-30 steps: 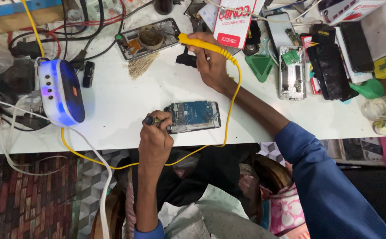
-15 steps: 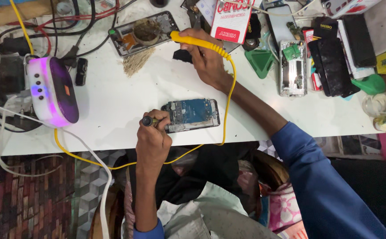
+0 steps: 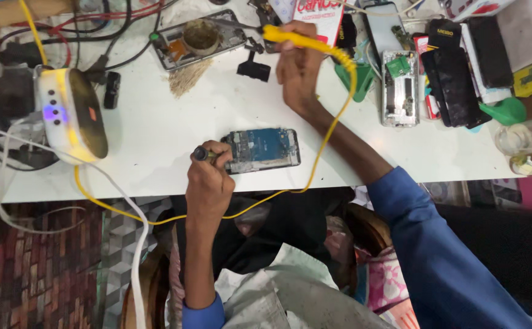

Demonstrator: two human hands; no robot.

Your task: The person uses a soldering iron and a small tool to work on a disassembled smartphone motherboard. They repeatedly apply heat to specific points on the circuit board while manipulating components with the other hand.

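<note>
Right hand [image 3: 299,67] has carried the yellow iron [image 3: 296,39] toward the tin [image 3: 201,36] at 11 o'clock, grip closed on it; left hand [image 3: 208,180] grips a tool [image 3: 200,153] beside the phone [image 3: 261,149] mid-counter [image 3: 156,140].

A left hand [image 3: 210,183] closes over most of a small dark-tipped tool [image 3: 201,153], its working end hidden against the opened phone [image 3: 261,149]. The yellow iron's [image 3: 296,39] tip blurs into a tin [image 3: 200,36] of brown paste. Boxes and phones along the top edge are cut off.
</note>
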